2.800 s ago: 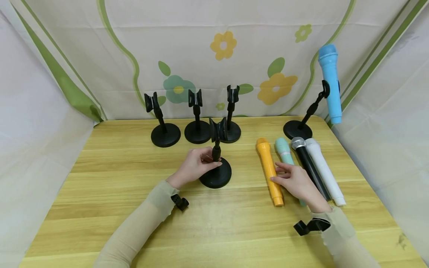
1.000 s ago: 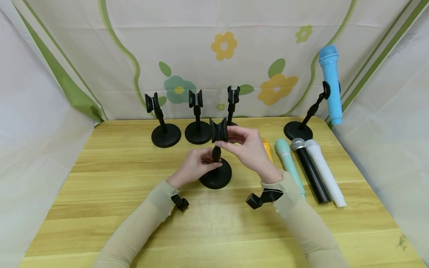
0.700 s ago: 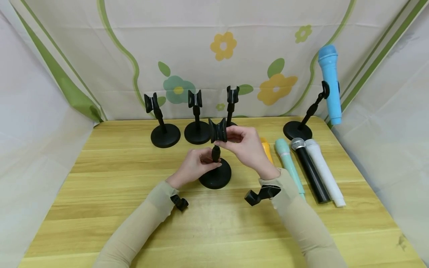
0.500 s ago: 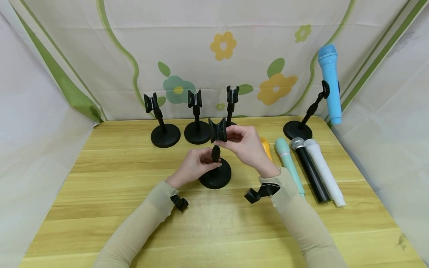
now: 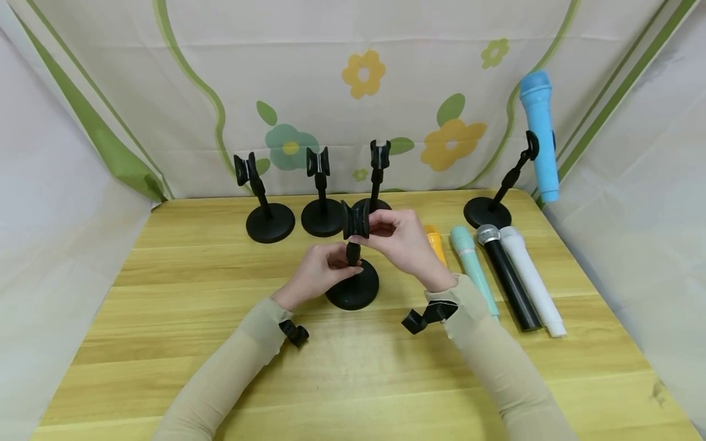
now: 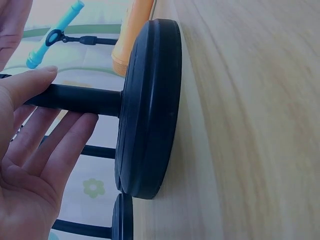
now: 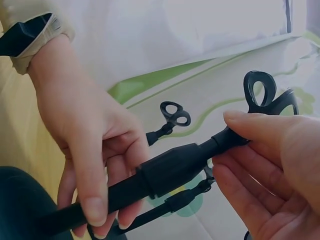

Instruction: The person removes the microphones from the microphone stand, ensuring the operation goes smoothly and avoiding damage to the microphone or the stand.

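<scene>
A black tabletop microphone stand point(image 5: 353, 297) stands upright on its round base in mid-table. My left hand point(image 5: 311, 275) grips its pole low down, thumb and fingers on either side, as the left wrist view shows on the pole point(image 6: 85, 100). At the top, my right hand point(image 5: 408, 248) pinches the stand's neck just under the U-shaped clip point(image 5: 355, 220); the right wrist view has the thumb point(image 7: 240, 122) pressed there. Nothing sits in this clip. An orange microphone point(image 5: 434, 243) lies partly hidden behind my right hand and forearm.
Behind are three more black stands point(image 5: 270, 222) with bare clips. A light blue microphone point(image 5: 540, 135) rests in a stand point(image 5: 488, 212) at back right. Mint point(image 5: 474, 266), black point(image 5: 513, 282) and white point(image 5: 532, 278) microphones lie on the right of the wooden table point(image 5: 165, 318).
My right hand has gone from the orange microphone to the stand's clip. Since half a second ago the clip has tipped slightly lower. My left hand has kept its grip on the pole.
</scene>
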The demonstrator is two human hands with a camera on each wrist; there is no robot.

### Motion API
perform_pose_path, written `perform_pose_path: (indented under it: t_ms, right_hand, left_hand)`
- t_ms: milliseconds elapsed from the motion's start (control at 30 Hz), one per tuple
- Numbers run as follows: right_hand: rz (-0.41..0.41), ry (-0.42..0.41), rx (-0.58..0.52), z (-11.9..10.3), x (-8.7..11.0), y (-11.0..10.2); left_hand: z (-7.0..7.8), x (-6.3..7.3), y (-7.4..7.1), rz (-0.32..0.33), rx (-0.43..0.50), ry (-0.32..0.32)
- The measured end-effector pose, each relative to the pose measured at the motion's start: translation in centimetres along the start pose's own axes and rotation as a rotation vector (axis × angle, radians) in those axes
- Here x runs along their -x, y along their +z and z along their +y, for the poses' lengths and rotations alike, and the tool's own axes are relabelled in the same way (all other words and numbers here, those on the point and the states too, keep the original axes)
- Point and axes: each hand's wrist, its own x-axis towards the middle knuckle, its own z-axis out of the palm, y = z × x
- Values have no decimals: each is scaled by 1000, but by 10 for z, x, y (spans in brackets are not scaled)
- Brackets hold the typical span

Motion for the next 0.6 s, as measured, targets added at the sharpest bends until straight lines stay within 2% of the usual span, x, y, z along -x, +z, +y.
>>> perform_pose_path:
  t_ms: [600]
  right_hand:
    - [-40,53,1,9,-1,-1]
  left_hand:
    - [-1,-1,0,-1,7,-4]
